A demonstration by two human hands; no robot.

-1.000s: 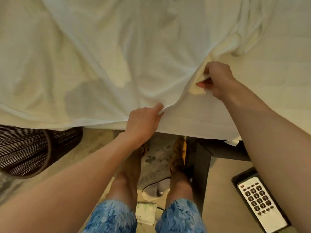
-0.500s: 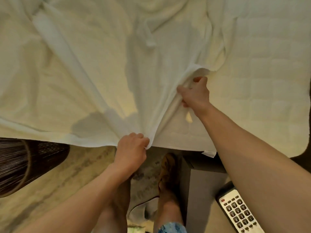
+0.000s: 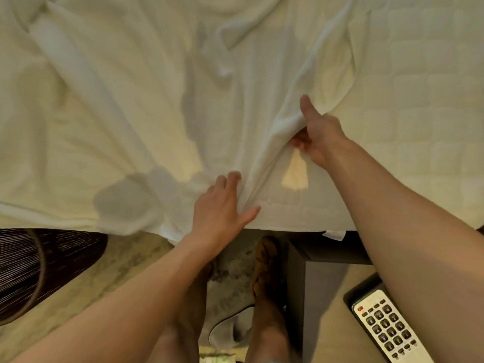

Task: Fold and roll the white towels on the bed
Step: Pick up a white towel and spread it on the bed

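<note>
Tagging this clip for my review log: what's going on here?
A person stands at the bed, working a white towel spread across it. The right hand grips a raised fold of the towel, while the left hand presses flat on it near the bed's edge. The towel is wrinkled, not yet folded or rolled. A remote lies nearby.

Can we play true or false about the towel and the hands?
1. The right hand grips a fold of the white towel. True.
2. The left hand is up in the air. False: it rests flat on the towel.
3. The towel is rolled up. False: it lies spread out and wrinkled.
4. The remote control lies on the towel. False: it sits off the bed, lower right.
5. A dark woven basket is at the left. True.
</note>
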